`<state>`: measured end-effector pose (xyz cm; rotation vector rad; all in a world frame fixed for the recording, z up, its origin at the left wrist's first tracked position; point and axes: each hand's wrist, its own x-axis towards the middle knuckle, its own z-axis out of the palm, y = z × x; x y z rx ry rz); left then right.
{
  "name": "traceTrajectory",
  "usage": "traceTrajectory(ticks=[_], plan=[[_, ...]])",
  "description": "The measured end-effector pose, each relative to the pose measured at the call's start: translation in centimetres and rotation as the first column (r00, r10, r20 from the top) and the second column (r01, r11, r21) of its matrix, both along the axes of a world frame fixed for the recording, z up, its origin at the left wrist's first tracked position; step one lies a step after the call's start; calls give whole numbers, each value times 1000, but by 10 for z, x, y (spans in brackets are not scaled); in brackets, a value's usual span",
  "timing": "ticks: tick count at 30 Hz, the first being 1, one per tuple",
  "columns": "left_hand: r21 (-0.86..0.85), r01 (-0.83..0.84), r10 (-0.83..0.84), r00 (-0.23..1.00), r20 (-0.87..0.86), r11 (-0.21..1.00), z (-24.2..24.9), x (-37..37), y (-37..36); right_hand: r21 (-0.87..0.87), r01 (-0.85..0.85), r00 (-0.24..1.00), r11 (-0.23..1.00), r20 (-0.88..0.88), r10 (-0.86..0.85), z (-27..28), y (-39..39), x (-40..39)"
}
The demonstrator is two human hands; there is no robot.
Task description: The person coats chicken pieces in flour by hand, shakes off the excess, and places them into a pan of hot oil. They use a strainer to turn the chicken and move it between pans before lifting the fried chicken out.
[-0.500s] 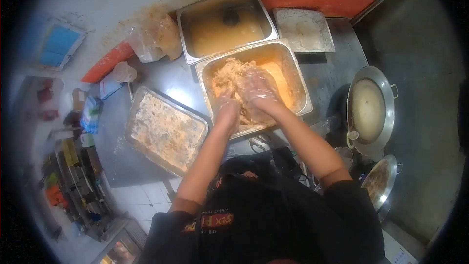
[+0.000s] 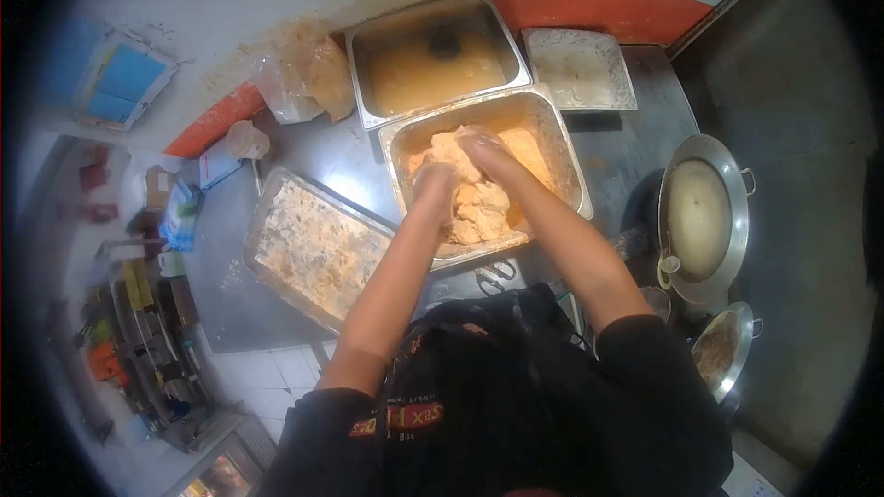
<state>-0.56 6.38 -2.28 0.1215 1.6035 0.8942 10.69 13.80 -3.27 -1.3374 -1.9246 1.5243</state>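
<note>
Both my hands in the rectangular steel pan point(image 2: 562, 143) of pale battered meat pieces point(image 2: 479, 207): left hand point(image 2: 433, 186) pressed in, fingers together; right hand point(image 2: 486, 158) cupped over a piece, on the steel bench point(image 2: 635, 161)

Steel counter point(image 2: 608, 161) — four metal pans point(image 2: 318, 248) on it, plus plastic bags point(image 2: 304, 83).

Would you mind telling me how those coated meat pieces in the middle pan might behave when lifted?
The meat pieces look wet with orange coating, so probably slippery. They are lumpy and pressed together under both hands, so likely soft and floppy, apt to cling rather than roll.
</note>
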Motion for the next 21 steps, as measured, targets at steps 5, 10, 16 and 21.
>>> traceTrajectory(ticks=[5, 10, 16, 21], plan=[[173, 150, -107, 966, -235, 974, 63, 8, -21, 109, -9, 960, 994, 278, -22, 95, -42, 11], [168, 151, -105, 961, -255, 974, 23, -3, -46, 78, -73, 911, 994, 410, 34, 100, -46, 66], [-38, -17, 22, 991, 131, 999, 22, 10, -47, 126, -49, 858, 991, 512, -23, -24, -58, 68], [96, -104, 64, 936, 346, 990, 0, 16, -49, -303, 130, 991, 944, 70, -114, 17, -75, 49]])
